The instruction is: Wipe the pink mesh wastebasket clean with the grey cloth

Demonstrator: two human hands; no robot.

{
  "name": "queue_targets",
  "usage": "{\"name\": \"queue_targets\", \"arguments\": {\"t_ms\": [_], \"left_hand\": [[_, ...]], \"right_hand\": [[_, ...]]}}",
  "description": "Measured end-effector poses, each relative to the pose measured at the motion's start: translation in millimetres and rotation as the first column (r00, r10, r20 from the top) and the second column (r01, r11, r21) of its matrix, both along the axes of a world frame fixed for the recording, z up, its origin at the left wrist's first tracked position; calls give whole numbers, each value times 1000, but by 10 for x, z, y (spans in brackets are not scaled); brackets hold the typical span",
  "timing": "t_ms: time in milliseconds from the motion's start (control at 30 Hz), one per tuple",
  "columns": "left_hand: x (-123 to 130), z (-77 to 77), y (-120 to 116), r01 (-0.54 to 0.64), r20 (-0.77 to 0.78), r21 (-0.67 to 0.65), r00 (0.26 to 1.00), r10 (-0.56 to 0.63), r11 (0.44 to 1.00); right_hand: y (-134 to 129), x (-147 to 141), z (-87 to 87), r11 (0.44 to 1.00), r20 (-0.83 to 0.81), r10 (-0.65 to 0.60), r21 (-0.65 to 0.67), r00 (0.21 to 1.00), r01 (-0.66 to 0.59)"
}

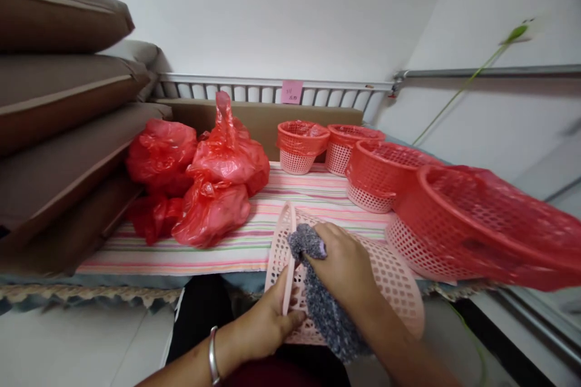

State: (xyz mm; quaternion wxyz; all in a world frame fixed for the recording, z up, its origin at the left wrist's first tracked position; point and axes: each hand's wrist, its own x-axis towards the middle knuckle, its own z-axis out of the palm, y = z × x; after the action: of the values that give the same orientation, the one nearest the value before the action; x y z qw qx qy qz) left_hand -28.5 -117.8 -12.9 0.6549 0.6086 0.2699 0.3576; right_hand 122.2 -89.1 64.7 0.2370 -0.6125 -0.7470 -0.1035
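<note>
A pink perforated plastic basket (pixel 390 272) lies tipped on its side across my lap, its open rim turned to the left. My left hand (pixel 272 320), with a silver bangle at the wrist, grips that rim from below, thumb outside. In my right hand (pixel 340 260) is a grey fuzzy cleaning cloth (pixel 329 308), bunched up and pressed against the basket near its rim. The cloth's loose end hangs down over the basket's side. Part of the basket is hidden behind my right hand and forearm.
Several pink baskets lined with red plastic bags, such as the nearest lined basket (pixel 436 254), stand along the right. Knotted red bags (pixel 218 205) sit at left on the striped cloth (pixel 181 260). Brown cushions (pixel 63 133) are stacked far left. A pink note (pixel 292 92) hangs on the white railing.
</note>
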Motion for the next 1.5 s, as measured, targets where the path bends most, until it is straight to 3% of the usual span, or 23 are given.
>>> {"name": "queue_targets", "arguments": {"t_ms": [200, 267, 433, 533, 700, 800, 933, 1133, 1233, 1333, 1400, 1500], "left_hand": [[-57, -127, -35, -3, -108, 61, 994, 10, 998], [-69, -198, -60, 16, -83, 87, 997, -9, 996], [-71, -397, -144, 10, 15, 8, 1000, -11, 1000], [-42, -260, -136, -3, 83, -18, 997, 5, 1000], [41, 188, 2, -132, 151, -144, 977, 153, 981], [87, 265, 35, -135, 176, -171, 970, 165, 976], [74, 166, -26, -21, 137, -93, 990, 34, 995], [-75, -132, -106, 119, -162, 112, 982, -100, 987], [-100, -213, -116, 125, -103, 109, 988, -114, 986], [-50, -73, -79, 133, 107, -26, 986, -129, 991], [3, 129, -22, 65, 216, -119, 976, -38, 991], [51, 401, 59, -50, 227, -146, 970, 83, 988]], "right_hand": [[124, -49, 35, 999, 50, -52, -10, 997, 53], [232, -52, 87, 998, 72, -66, -5, 995, 67], [428, -82, 142, 997, 99, -71, 4, 993, 71], [383, -139, 115, 998, 91, -51, 26, 995, 49], [117, -189, 39, 999, 60, 7, 51, 998, -10], [-7, -149, 36, 998, 31, 14, 58, 999, -16], [38, -50, 88, 996, 27, -14, 88, 1000, 11], [443, 42, 34, 993, 50, -107, 58, 993, 104], [560, 6, -7, 994, 59, -104, 48, 993, 102], [542, -59, 3, 994, 59, -90, 66, 994, 86], [461, -95, 26, 995, 52, -68, 82, 996, 64], [273, -89, 59, 993, 24, -28, 116, 999, 25]]}}
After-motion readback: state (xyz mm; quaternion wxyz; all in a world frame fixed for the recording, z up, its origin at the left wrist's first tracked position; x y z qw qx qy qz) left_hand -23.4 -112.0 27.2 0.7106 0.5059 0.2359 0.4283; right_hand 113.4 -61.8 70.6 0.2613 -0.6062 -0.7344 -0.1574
